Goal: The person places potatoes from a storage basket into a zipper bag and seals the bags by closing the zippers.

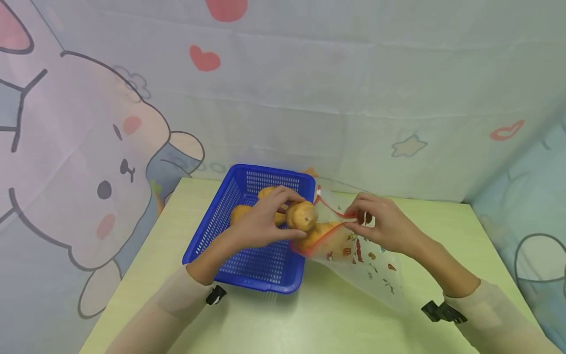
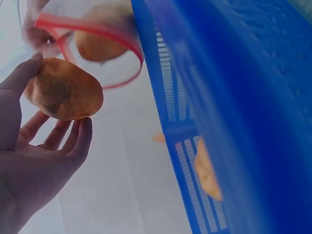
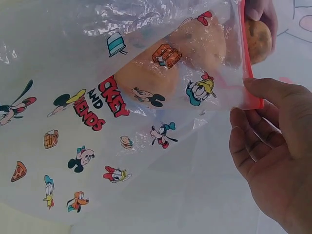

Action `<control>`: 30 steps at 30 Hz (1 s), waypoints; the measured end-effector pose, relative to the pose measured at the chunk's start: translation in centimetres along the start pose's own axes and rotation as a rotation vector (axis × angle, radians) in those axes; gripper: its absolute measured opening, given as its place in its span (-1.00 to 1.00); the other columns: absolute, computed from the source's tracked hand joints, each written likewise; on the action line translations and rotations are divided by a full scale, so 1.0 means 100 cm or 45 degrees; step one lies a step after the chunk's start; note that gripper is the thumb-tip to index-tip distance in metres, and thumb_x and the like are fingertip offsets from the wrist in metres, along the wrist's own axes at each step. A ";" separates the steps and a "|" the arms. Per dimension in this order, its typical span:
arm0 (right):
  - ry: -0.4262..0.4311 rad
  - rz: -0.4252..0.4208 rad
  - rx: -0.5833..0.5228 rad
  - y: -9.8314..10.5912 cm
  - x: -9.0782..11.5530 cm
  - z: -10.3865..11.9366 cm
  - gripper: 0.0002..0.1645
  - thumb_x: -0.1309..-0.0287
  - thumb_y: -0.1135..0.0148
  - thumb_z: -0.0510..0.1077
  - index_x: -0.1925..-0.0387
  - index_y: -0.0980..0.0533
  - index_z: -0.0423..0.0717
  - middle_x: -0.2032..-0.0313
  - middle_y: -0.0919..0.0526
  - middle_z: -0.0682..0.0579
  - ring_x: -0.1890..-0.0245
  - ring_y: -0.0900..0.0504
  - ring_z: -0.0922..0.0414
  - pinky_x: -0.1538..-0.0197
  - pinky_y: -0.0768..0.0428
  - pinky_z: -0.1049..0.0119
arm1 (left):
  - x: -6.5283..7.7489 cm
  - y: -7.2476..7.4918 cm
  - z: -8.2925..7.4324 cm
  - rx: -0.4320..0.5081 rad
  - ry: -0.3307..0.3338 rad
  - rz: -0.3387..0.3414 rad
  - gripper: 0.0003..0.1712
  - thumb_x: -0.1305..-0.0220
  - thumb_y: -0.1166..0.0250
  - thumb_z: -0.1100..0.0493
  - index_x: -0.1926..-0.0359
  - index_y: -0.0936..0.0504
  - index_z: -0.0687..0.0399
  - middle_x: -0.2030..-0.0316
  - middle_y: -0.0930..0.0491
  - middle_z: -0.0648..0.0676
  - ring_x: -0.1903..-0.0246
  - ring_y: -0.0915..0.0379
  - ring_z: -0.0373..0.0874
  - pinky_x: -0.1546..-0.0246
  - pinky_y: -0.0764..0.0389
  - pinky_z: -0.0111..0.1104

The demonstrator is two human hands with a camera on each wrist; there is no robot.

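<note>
In my left hand [image 1: 261, 221] is a potato [image 1: 302, 216], gripped between thumb and fingers at the mouth of a clear zip bag [image 1: 376, 265]. My right hand [image 1: 384, 221] pinches the bag's red-edged rim at its right end, and the mouth gapes open toward the left. Printed cartoon figures cover the bag, and potatoes [image 3: 146, 80] show through its film near the opening. Below and left of my left hand, more potatoes [image 1: 240, 214] lie in a blue plastic basket [image 1: 247, 282]; the left hand partly hides them.
The basket stands at the middle of a pale yellow-green table [image 1: 353, 319], its right wall next to the bag's mouth. A cartoon-printed cloth [image 1: 283, 98] hangs behind the table. The bag's lower end slants toward the table's front right.
</note>
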State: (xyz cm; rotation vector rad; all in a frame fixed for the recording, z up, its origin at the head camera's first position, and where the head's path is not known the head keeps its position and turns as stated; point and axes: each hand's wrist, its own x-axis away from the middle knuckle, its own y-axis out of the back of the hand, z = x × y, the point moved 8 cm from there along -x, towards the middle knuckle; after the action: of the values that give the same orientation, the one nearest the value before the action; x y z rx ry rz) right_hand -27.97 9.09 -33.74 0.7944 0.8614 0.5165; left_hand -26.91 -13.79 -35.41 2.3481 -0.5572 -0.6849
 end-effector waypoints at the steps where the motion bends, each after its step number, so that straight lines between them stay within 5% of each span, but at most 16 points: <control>1: 0.003 0.000 -0.001 0.000 -0.001 0.001 -0.78 -0.20 -0.56 -0.25 0.21 -0.67 0.07 0.27 -0.59 0.30 0.36 -0.56 0.29 0.42 -0.55 0.39 | -0.003 -0.003 -0.001 0.004 0.001 0.010 -0.31 -0.23 -0.62 0.00 -0.29 -0.52 -0.02 -0.18 -0.47 -0.06 -0.17 -0.45 -0.16 -0.14 -0.66 -0.27; 12: -0.015 0.036 -0.007 -0.008 -0.003 0.002 -0.80 -0.22 -0.56 -0.22 0.21 -0.67 0.06 0.29 -0.57 0.29 0.36 -0.56 0.26 0.40 -0.56 0.38 | -0.018 -0.023 -0.004 0.106 0.048 0.102 -0.28 -0.27 -0.59 -0.01 -0.36 -0.50 0.00 -0.20 -0.52 -0.09 -0.23 -0.48 -0.23 -0.22 -0.61 -0.33; 30: -0.005 0.021 -0.004 -0.008 -0.003 0.000 -0.80 -0.19 -0.56 -0.26 0.20 -0.68 -0.04 0.26 -0.60 0.23 0.36 -0.58 0.24 0.34 -0.59 0.38 | -0.016 -0.027 0.006 -0.084 0.163 0.168 -0.24 -0.35 -0.50 -0.08 -0.47 -0.45 -0.03 -0.19 -0.50 -0.01 -0.15 -0.52 -0.15 -0.06 -0.64 -0.31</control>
State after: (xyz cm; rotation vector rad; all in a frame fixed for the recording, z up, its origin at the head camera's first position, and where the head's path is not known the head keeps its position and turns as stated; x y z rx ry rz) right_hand -28.02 8.39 -34.26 0.8001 0.8509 0.5304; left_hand -27.97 -11.28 -37.09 2.2521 -0.6165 -0.4818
